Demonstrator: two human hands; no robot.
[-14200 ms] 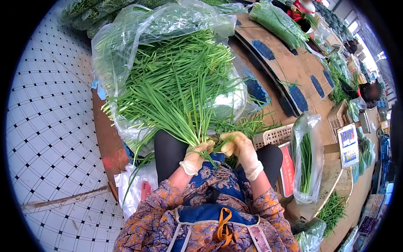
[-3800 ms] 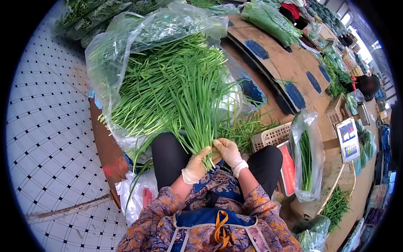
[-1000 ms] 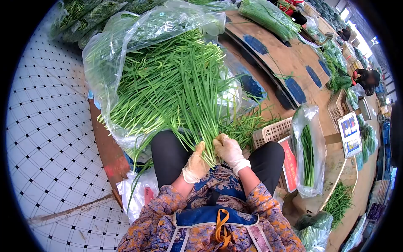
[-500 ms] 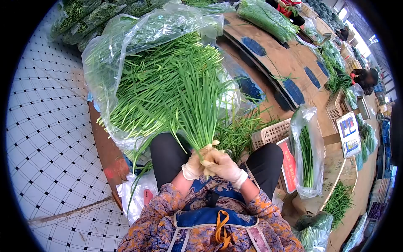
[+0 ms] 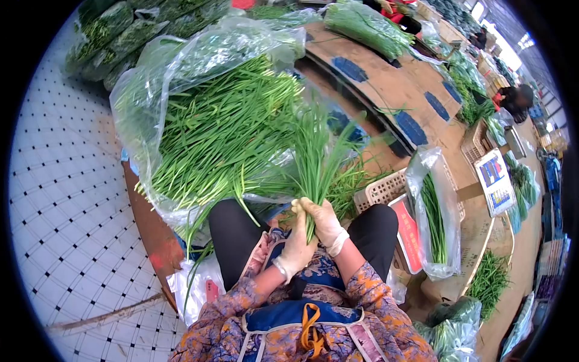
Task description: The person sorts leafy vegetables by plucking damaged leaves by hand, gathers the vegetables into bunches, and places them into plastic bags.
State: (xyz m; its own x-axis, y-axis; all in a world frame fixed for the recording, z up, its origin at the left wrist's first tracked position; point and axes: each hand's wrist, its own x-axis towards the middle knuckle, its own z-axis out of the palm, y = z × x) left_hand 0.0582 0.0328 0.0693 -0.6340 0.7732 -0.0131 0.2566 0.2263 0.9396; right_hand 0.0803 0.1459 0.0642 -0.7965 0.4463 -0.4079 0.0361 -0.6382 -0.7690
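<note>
A bunch of garlic chives [image 5: 315, 160] stands upright between my knees, its leaves fanning away from me and slightly blurred. My right hand [image 5: 324, 224], in a pale thin glove, is closed around the lower stems. Pressed against the same stems from the other side is my left hand [image 5: 295, 248], gloved too and closed, with its fingertips partly hidden. Just beyond the hands, a large heap of garlic chives [image 5: 223, 130] lies in an opened clear plastic bag [image 5: 136, 111]. Loose leaves [image 5: 347, 187] are scattered to the right of the bunch.
A beige plastic basket [image 5: 386, 190] sits by my right knee, with a red card [image 5: 407, 235] and a bagged bunch of chives [image 5: 433, 220]. Farther right stands a scale display [image 5: 496, 183]. Filled bags [image 5: 108, 36] are piled at upper left. Another person [image 5: 515, 102] is at far right.
The bunch has tilted from leaning left to upright, swinging right off the heap. My hands have shifted from clasped together to side by side along the stems.
</note>
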